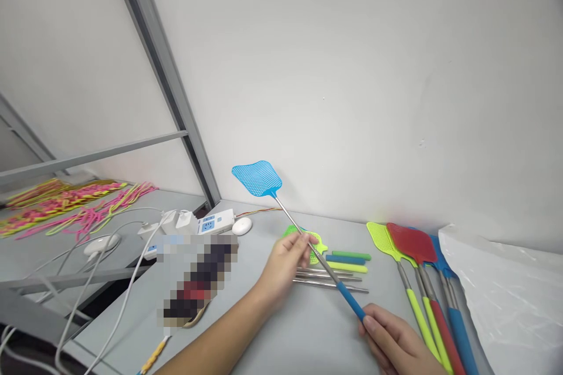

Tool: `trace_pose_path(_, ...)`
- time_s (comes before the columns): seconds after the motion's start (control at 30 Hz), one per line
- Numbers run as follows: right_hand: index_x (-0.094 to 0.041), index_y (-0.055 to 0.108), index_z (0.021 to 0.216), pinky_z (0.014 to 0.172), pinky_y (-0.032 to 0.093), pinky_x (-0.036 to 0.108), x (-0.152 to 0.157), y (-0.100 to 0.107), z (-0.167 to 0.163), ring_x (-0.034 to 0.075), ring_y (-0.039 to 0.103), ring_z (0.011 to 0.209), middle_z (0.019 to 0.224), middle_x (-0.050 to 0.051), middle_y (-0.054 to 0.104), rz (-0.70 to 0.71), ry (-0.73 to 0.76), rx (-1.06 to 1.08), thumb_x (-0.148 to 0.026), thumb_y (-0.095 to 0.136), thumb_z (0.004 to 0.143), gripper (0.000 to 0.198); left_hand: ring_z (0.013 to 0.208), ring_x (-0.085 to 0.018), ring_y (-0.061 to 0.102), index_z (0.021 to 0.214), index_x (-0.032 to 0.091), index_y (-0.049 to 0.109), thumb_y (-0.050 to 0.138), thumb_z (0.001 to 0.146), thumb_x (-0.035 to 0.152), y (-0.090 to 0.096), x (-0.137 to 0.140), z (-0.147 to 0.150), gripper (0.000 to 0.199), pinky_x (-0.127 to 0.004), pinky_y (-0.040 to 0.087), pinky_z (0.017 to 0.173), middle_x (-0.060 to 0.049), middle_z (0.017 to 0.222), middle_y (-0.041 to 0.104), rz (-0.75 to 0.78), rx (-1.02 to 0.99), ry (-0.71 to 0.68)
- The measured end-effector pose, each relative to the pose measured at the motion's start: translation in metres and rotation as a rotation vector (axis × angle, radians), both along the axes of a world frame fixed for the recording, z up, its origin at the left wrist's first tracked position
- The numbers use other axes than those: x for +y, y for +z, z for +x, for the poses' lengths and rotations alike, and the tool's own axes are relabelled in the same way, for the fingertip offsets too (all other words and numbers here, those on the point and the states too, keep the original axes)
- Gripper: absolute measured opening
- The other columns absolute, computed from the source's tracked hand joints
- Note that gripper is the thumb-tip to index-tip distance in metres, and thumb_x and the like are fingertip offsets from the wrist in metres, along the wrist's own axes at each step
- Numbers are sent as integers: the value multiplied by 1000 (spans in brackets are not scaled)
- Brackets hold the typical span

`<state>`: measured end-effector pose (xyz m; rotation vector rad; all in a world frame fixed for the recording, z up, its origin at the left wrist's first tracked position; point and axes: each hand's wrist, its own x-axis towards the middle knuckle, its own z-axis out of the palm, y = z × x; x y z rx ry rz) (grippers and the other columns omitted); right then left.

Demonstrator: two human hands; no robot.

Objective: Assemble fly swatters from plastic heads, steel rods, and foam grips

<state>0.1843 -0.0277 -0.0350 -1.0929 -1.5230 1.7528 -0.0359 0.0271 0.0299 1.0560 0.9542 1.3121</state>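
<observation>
A blue fly swatter with a metal telescopic rod is held up slantwise in front of me, its mesh head toward the upper left. My left hand pinches the rod partway along. My right hand is closed around the lower end of its blue grip. Behind my left hand lie loose green mesh heads, partly hidden. Several bare metal rods and several loose grip sleeves, among them a blue sleeve, rest on the grey table beneath the held swatter.
Several whole swatters, including a red swatter, lie at the right beside a white plastic sheet. Left are a power strip, white cables, a round white device and a pixelated object. Pink and yellow cords lie beyond the metal frame.
</observation>
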Motion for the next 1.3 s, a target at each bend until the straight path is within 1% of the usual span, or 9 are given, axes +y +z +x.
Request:
trace_pose_path(0.1, -19, 52, 81, 44, 26, 22, 0, 0, 1, 7, 24, 43, 48, -10, 29, 23, 4, -23, -73, 41, 83, 55, 52, -10, 37, 84, 17, 69, 52, 87, 51, -10, -6, 12, 39, -25, 30, 57, 2, 56, 43, -32, 40, -82)
trace_pose_path(0.23, -20, 50, 79, 44, 25, 22, 0, 1, 2, 7, 21, 41, 47, -11, 25, -20, 2, 29, -72, 44, 82, 52, 54, -10, 34, 79, 16, 68, 60, 83, 46, -11, -4, 9, 32, -24, 28, 57, 4, 54, 34, 30, 26, 83)
trace_pose_path(0.37, -21, 46, 74, 44, 22, 22, 3, 5, 4, 7, 18, 42, 47, -12, 22, -71, 52, 64, -73, 46, 81, 52, 52, -8, 27, 78, 15, 65, 63, 82, 45, -3, 7, -8, 30, -21, 28, 55, 7, 55, 28, 50, -128, 217)
trace_pose_path(0.57, -21, 45, 73, 46, 28, 21, 5, 8, 8, 7, 25, 44, 50, -10, 28, -18, 103, -27, -73, 45, 81, 53, 51, -4, 27, 75, 12, 65, 71, 76, 38, 11, 29, -39, 27, -17, 26, 48, 6, 61, 37, 143, -278, 388)
trace_pose_path(0.7, -20, 46, 72, 43, 22, 21, 2, 9, 7, 6, 27, 42, 49, -10, 33, 36, 110, -92, -71, 48, 81, 52, 50, -5, 30, 82, 14, 65, 66, 80, 42, 11, 28, -38, 27, -18, 30, 52, 6, 60, 33, 120, -253, 275)
trace_pose_path(0.93, -19, 49, 81, 42, 18, 21, -3, 12, 2, 6, 25, 40, 45, -11, 35, 28, 27, -25, -63, 46, 87, 45, 51, -7, 36, 86, 16, 65, 55, 88, 43, -11, -5, 9, 29, -22, 30, 55, 4, 59, 40, 5, -13, -76)
trace_pose_path(1.0, -19, 49, 80, 41, 18, 21, -2, 12, 3, 6, 24, 40, 46, -11, 33, 22, 23, -19, -63, 45, 88, 45, 51, -7, 35, 85, 16, 65, 52, 89, 44, -14, -10, 16, 32, -23, 30, 56, 4, 58, 39, -16, -2, -104)
trace_pose_path(1.17, -21, 42, 75, 39, 16, 20, 3, 16, 2, 6, 21, 42, 49, -11, 30, -38, 62, 61, -57, 47, 90, 39, 55, -8, 33, 85, 15, 67, 57, 87, 43, -11, -1, 5, 30, -21, 29, 56, 5, 59, 33, 37, 16, 107)
trace_pose_path(1.3, -21, 40, 74, 39, 14, 20, 7, 20, 1, 6, 20, 43, 50, -11, 29, -40, 117, 87, -53, 47, 92, 37, 55, -7, 30, 78, 14, 67, 64, 82, 39, 0, 11, -13, 25, -20, 29, 54, 5, 58, 32, 96, -99, 275)
